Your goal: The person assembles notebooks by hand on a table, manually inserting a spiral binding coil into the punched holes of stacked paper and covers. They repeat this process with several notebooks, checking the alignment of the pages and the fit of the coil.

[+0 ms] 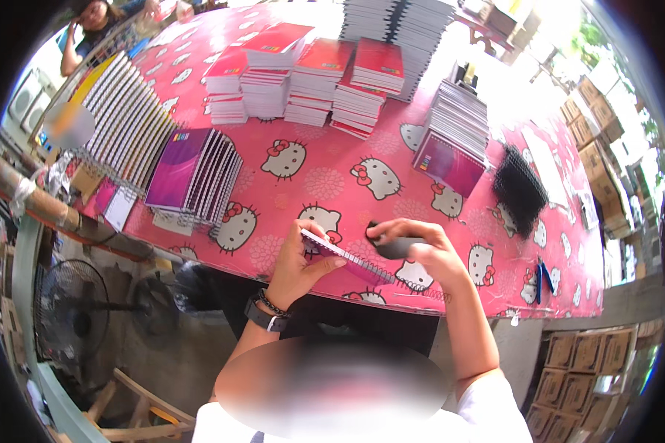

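Near the table's front edge, my left hand (297, 262) is closed on a small purple-covered notebook (369, 275), tilted with its punched edge up. A thin dark spiral coil (427, 293) runs along that edge and sticks out past the notebook's right end. My right hand (434, 251) is curled around a dark, rounded handheld object (396, 247) just above the coil; its exact kind is unclear. Whether that object touches the coil cannot be made out.
Spiral-bound purple notebooks (181, 170) lie at left, with red-covered stacks (277, 40) at the back. Right of centre stand loose purple-covered pads (451, 159), black coils (521, 188) and blue-handled pliers (544, 280). A fan (72, 310) stands below left; another person (96, 22) sits far left.
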A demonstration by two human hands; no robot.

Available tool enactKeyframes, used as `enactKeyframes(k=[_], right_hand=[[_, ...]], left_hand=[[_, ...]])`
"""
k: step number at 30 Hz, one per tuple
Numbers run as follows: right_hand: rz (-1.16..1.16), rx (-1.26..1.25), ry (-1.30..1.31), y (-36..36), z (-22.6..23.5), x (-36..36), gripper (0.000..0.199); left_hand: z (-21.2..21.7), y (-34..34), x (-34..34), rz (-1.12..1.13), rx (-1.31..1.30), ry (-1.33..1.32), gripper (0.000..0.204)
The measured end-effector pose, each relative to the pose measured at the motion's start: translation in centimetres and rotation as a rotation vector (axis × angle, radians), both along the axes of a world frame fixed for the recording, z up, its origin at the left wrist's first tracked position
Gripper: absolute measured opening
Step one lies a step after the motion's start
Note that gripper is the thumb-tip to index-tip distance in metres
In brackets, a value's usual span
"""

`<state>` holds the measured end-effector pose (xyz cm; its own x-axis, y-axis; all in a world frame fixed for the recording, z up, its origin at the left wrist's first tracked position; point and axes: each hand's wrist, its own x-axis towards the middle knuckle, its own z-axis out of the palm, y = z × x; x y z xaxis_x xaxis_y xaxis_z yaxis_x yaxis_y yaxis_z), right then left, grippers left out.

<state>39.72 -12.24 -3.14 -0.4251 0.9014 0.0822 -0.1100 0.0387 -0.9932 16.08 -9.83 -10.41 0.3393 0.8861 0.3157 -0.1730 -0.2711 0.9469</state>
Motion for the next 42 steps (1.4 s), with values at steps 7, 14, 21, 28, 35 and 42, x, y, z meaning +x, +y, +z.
enactKeyframes(k=[7,14,21,28,35,42], right_hand=[[-0.035,0.073,-0.242,1.5,0.8,-1.6,0.049],[0.069,0.108,-0.184,3.2,1.6,-2.9,0.043],[0.073,0.148,-0.351,3.9,2.1,-4.3,0.046],[0.103,0.105,-0.156,3.8,0.7,-4.5,0.045],[-0.309,0.644,-0.826,3.5,1.1,-2.1,0.041],[-0.318,0.491,-0.471,0.0,3.6,-5.5,0.027]], left_hand=[[-0.2,-0.1,-0.1,-0.008,0.026,0.088,0.047],[1.0,0.1,0.1,-0.034,-0.035,0.030,0.047],[1.2,-0.2,-0.2,-0.024,-0.001,0.105,0.050],[0.7,-0.3,-0.4,0.065,0.150,0.210,0.053],[1.8,-0.3,0.8,0.038,0.023,0.234,0.042],[6.6,-1.0,1.8,0.220,0.165,0.285,0.024]])
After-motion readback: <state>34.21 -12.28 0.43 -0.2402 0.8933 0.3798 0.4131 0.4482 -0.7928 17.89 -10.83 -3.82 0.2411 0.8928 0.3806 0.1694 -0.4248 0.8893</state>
